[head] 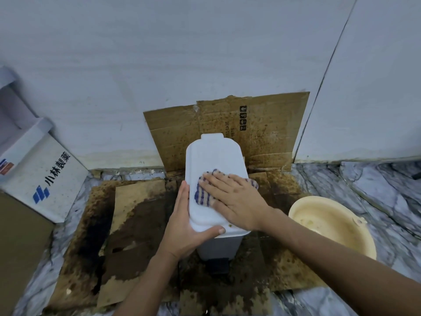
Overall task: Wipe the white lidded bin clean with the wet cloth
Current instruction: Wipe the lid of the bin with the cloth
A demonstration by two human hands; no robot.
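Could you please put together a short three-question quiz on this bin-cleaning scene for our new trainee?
1. True or false: the right hand presses the checked cloth flat on the bin lid.
2. What does the left hand do? A) grips the lid's near-left edge B) holds the basin C) hangs idle
3. Which side of the white lidded bin is the cream basin on?

Key: 1 true; 2 A; 3 right.

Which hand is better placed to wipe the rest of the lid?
Right. The right hand already presses the checked cloth flat on the bin lid, while the left hand grips the lid's near-left edge, steadying the bin.
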